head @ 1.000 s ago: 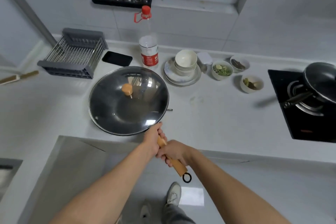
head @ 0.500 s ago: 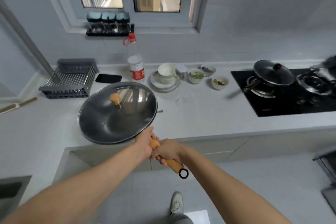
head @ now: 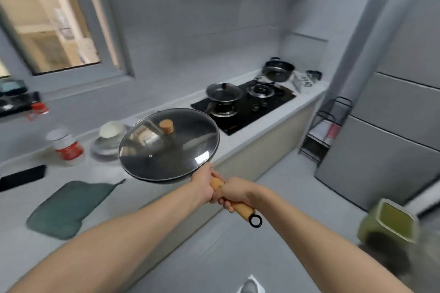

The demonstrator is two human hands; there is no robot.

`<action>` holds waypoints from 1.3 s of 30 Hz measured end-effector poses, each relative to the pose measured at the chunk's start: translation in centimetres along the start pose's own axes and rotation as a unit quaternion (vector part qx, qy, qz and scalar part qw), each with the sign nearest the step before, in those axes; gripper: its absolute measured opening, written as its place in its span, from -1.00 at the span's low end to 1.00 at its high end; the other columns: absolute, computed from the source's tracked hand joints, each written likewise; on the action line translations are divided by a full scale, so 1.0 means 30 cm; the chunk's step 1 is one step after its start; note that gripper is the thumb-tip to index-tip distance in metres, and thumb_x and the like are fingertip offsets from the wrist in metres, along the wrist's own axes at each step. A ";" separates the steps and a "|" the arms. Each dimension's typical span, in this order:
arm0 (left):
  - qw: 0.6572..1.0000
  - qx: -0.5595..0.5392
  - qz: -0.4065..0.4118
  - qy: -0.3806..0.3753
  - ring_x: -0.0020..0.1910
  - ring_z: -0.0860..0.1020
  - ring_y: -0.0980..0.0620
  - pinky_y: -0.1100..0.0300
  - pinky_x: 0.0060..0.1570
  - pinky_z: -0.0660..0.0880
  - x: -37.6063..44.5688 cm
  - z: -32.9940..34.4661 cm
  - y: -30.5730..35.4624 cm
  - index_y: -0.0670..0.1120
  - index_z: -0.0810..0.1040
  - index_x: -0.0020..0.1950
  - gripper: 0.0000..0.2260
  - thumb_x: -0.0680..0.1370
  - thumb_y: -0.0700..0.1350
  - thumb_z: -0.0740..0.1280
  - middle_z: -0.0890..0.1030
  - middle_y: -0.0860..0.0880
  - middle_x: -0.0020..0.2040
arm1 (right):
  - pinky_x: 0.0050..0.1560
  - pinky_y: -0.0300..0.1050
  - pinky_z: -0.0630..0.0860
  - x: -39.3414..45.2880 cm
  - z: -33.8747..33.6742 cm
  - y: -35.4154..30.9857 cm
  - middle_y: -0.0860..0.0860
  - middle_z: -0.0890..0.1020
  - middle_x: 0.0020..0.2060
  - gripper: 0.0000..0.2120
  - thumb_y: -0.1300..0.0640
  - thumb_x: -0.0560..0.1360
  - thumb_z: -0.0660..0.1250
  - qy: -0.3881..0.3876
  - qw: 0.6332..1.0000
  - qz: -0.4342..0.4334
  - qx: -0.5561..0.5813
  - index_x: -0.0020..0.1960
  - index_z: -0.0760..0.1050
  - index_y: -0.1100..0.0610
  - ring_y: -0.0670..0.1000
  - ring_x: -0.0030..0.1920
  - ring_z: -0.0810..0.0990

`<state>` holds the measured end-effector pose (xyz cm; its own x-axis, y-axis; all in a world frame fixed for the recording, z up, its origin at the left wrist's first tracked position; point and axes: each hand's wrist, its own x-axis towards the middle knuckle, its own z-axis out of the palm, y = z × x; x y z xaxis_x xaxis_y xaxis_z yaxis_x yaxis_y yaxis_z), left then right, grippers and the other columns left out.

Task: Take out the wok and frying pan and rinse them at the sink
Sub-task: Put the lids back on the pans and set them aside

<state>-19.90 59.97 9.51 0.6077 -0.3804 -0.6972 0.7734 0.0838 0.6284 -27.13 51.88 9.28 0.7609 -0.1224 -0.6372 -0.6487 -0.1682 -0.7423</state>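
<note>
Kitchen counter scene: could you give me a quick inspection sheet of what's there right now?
Surface: pale counter, green mat lying flat on it.
Job's things: wok with glass lid held up off the counter; lidded pan on the hob.
Clutter: red-label bottle, stacked bowls, black phone, pot behind the hob.
Grippers: left hand and right hand both grip the wok's wooden handle.
Cables: nothing seen.
Surroundings: window, fridge, green bin, wire rack; blurred.
</note>
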 end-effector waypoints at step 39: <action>0.964 0.209 -0.082 -0.140 -0.47 0.36 0.05 0.33 -0.52 0.34 1.400 1.860 0.477 -0.02 0.28 -0.42 -0.63 0.58 -0.12 0.24 0.36 0.05 -0.59 | -0.61 -0.32 0.36 0.853 -1.977 -0.165 -0.01 0.41 -0.52 -0.84 0.35 0.50 0.27 0.166 0.947 0.060 0.270 -0.19 0.39 0.15 -0.14 -0.60 0.35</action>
<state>6.61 -6.19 8.48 0.3659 -0.5949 -0.7157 0.6788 -0.3555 0.6426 -3.48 -8.44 8.96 0.5863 -0.4254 -0.6895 -0.5762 0.3793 -0.7240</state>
